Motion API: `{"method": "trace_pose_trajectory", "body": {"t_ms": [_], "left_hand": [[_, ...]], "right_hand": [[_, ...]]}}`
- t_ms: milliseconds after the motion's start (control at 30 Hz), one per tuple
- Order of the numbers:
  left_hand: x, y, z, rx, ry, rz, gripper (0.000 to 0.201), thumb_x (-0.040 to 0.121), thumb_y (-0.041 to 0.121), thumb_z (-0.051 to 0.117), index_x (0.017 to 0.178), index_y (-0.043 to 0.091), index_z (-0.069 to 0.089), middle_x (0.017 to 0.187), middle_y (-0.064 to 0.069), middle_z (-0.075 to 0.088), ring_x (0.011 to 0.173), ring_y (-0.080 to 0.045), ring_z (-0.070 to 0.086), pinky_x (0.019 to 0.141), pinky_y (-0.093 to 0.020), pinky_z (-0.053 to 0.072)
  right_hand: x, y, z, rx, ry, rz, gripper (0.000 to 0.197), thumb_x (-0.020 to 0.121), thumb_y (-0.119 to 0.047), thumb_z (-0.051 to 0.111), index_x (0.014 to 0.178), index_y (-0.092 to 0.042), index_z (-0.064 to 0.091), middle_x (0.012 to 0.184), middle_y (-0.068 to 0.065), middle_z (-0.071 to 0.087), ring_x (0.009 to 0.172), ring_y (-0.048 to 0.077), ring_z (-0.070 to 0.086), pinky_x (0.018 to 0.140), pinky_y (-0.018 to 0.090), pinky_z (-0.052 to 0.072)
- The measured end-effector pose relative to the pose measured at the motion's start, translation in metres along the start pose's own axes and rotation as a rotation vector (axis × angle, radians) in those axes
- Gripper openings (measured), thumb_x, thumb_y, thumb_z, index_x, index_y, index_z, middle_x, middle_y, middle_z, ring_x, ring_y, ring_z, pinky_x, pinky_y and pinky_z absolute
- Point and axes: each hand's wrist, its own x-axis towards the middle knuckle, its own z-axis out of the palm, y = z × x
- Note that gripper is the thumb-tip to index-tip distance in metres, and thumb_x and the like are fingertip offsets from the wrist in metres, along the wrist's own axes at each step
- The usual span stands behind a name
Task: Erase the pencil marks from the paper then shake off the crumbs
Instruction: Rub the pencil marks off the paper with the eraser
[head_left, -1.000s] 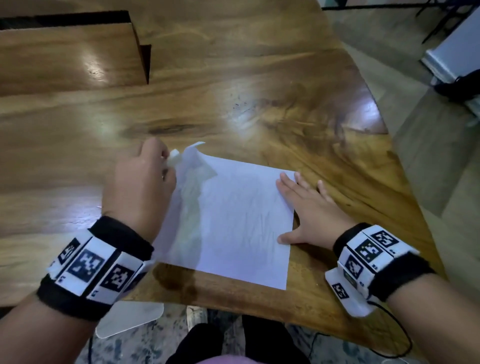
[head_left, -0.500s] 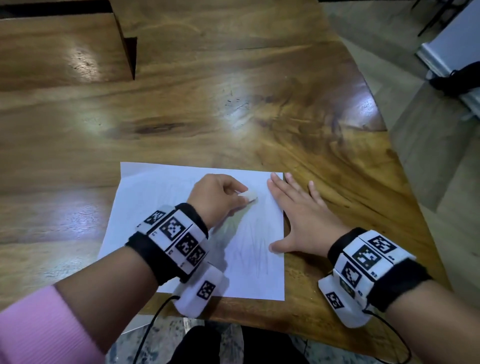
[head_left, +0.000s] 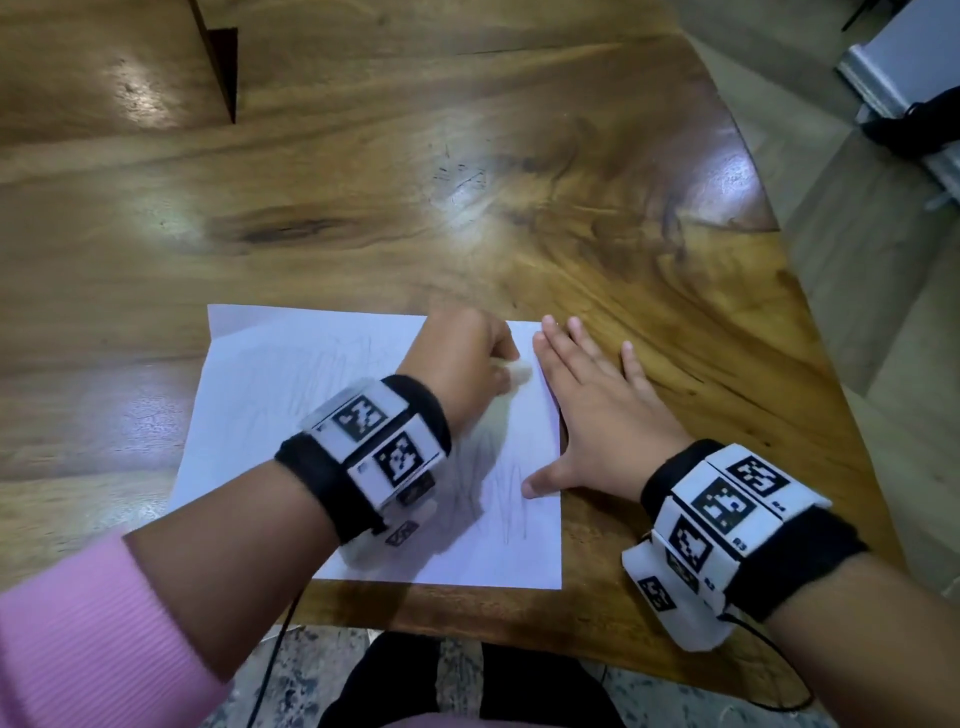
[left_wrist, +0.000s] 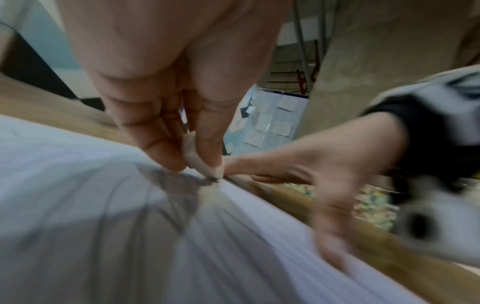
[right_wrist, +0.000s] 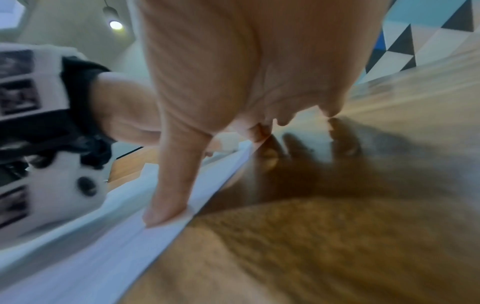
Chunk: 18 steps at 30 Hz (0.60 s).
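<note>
A white sheet of paper (head_left: 291, 415) with faint pencil scribbles lies flat near the front edge of the wooden table (head_left: 467, 208). My left hand (head_left: 462, 364) pinches a small white eraser (head_left: 519, 371) and presses it on the sheet's upper right part; the left wrist view shows the eraser (left_wrist: 193, 158) between thumb and fingers, its tip on the paper (left_wrist: 78, 185). My right hand (head_left: 597, 410) lies flat with spread fingers, its thumb on the paper's right edge and the fingers on the wood. Its thumb (right_wrist: 168, 185) pins the sheet (right_wrist: 103, 236) in the right wrist view.
The table's front edge runs just below the sheet and its right edge slants away at the right. A raised wooden block (head_left: 104, 67) sits at the back left. A grey object (head_left: 904, 78) stands on the floor at the far right.
The left hand let go of the lifted left corner, the sheet settled flat, and the hand came across with the eraser to the right part. The right hand stayed put.
</note>
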Motion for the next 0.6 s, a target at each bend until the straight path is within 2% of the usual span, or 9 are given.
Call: {"method": "trace_pose_trajectory", "body": {"t_ms": [100,233,300,433,500,600], "left_hand": [[-0.017,0.000,0.000,0.054,-0.110,0.030,0.020,0.075,0.027,0.071,0.089,0.013,0.070,0.090,-0.003,0.073,0.084,-0.017,0.063,0.063,-0.016,0.034],[0.012,0.009,-0.007,0.039,-0.035,0.010,0.016,0.078,0.017,0.066,0.094,0.013,0.068,0.095,-0.009,0.071,0.090,-0.023,0.064,0.070,-0.020,0.039],[0.012,0.008,-0.008,0.061,-0.046,0.019,0.017,0.080,0.016,0.065,0.097,0.015,0.068,0.097,-0.008,0.070,0.091,-0.023,0.063,0.071,-0.020,0.040],[-0.018,-0.002,-0.005,0.053,-0.177,0.046,0.018,0.077,0.026,0.069,0.090,0.014,0.070,0.087,-0.005,0.071,0.084,-0.017,0.061,0.066,-0.018,0.033],[-0.010,-0.001,-0.009,0.028,-0.129,0.030,0.016,0.077,0.024,0.069,0.090,0.014,0.070,0.087,-0.007,0.071,0.084,-0.020,0.062,0.065,-0.018,0.032],[0.010,0.001,-0.011,0.060,-0.044,0.025,0.012,0.080,0.015,0.064,0.092,0.014,0.068,0.094,-0.009,0.069,0.093,-0.025,0.061,0.071,-0.021,0.037]], "right_hand": [[-0.001,-0.005,-0.003,-0.015,-0.019,0.039,0.137,0.060,-0.066,0.072,0.148,-0.018,-0.021,0.152,-0.007,-0.033,0.139,0.009,-0.031,0.116,0.049,-0.014],[0.001,-0.016,-0.006,-0.076,-0.068,0.082,0.140,0.059,-0.067,0.072,0.147,-0.012,-0.020,0.152,-0.001,-0.034,0.140,0.012,-0.029,0.115,0.051,-0.013],[0.002,-0.020,-0.005,-0.078,-0.077,0.101,0.141,0.058,-0.068,0.072,0.147,-0.011,-0.022,0.151,0.000,-0.036,0.140,0.013,-0.030,0.113,0.050,-0.015],[-0.001,-0.016,-0.002,-0.040,-0.048,0.097,0.143,0.055,-0.070,0.072,0.147,-0.015,-0.023,0.152,-0.005,-0.035,0.139,0.011,-0.031,0.112,0.051,-0.015],[-0.002,-0.014,-0.001,-0.008,-0.051,0.098,0.143,0.054,-0.071,0.072,0.147,-0.019,-0.024,0.151,-0.009,-0.035,0.139,0.012,-0.032,0.112,0.053,-0.015],[-0.002,-0.009,-0.003,-0.009,-0.075,0.091,0.142,0.054,-0.070,0.072,0.147,-0.023,-0.024,0.150,-0.014,-0.036,0.139,0.012,-0.033,0.112,0.054,-0.015]]}}
